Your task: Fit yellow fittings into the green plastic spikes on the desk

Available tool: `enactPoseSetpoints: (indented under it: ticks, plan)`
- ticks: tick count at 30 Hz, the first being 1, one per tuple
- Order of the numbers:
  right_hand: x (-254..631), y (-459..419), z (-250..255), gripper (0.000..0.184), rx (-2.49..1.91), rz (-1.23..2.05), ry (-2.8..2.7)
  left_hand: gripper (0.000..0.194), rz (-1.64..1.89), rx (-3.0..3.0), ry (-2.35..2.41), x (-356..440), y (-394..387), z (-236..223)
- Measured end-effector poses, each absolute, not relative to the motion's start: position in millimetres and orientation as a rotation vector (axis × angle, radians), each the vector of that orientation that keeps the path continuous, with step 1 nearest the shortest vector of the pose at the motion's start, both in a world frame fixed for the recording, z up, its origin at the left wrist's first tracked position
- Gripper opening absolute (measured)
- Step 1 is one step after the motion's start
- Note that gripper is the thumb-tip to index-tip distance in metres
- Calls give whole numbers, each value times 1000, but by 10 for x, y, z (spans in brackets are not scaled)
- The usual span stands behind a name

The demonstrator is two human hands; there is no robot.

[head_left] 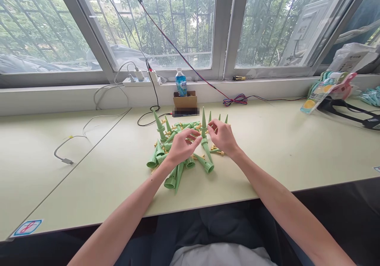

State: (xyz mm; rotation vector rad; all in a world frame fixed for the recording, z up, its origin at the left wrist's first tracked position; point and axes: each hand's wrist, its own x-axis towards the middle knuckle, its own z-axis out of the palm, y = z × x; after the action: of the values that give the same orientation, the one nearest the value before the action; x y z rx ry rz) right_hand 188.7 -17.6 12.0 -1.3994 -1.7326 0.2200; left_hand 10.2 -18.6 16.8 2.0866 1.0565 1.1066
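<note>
Beyond the back of the counter, big windows are running off the top edge, and the counter itself is leaving the view at both sides. Two bare forearms are reaching in from the bottom edge, which is cutting them off near the elbows, and they are slanting inward toward each other. At the right edge, a black frame is being cut off, its purpose hard to make out. On the counter, between and in front of the arms, a pile of green spikes is lying in a jumble, partly hidden by the left hand. That hand is arching palm down, its thumb and forefinger drawing near each other with a small gap showing. The right hand is bending inward at the wrist, its fingers curling; it is covering the lower parts of several upright spikes behind it. Between both hands, one tall spike is pointing upward, the fingers lying just beside it; whether either hand is gripping it, I cannot tell. Small yellow pieces are showing among the green, many half buried.
</note>
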Motion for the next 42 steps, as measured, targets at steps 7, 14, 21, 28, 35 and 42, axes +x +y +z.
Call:
enactPoseSetpoints:
  ticks: [7, 14, 21, 28, 35, 42]
  plan:
    - [1876, -197, 121, 26, -1726, 241, -1961, 24, 1137, 2169, 1109, 93, -180, 171]
    - [1858, -217, 160, 35, -1781, 290, -2056, 24, 1142, 2190, 1103, 96, -176, 156]
    - [1852, -207, 138, 33, -1817, 348, -2109, 23, 1126, 2213, 1119, 98, -179, 161]
    - [1856, -196, 108, 29, -1784, 348, -2152, 25, 1121, 2236, 1113, 96, -180, 159]
    - [1853, -194, 110, 26, -1767, 336, -2164, 25, 1111, 2264, 1118, 97, -181, 154]
    - [1846, -197, 110, 20, -1753, 357, -2156, 25, 1100, 2281, 1110, 92, -180, 149]
